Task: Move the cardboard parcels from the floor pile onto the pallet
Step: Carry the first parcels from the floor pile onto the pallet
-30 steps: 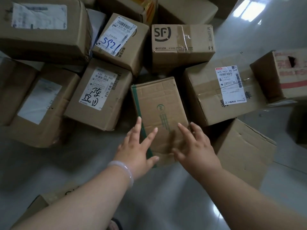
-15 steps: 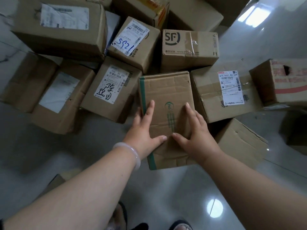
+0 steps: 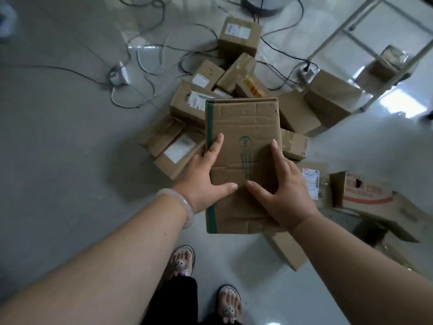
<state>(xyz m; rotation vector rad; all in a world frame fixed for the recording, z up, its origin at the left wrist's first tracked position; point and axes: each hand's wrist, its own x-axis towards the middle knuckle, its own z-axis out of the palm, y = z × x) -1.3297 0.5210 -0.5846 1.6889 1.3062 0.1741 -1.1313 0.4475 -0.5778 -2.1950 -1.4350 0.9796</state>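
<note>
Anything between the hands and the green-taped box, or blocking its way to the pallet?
No: left hand and right hand hold the box directly. The pallet is out of view, so that path is unknown.

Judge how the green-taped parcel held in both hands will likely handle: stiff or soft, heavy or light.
Probably light: left hand and right hand hold the parcel above the pile. Its creased face suggests softened walls that may buckle.

It looked like a makeshift parcel stockroom: a pile of labelled cardboard parcels (image 3: pixel 187 106) lay on a glossy grey floor (image 3: pixel 70 148), loose cables (image 3: pixel 145 46) and a power strip (image 3: pixel 119 73) beyond the pile, a metal rack frame (image 3: pixel 337 31) right of it.
</note>
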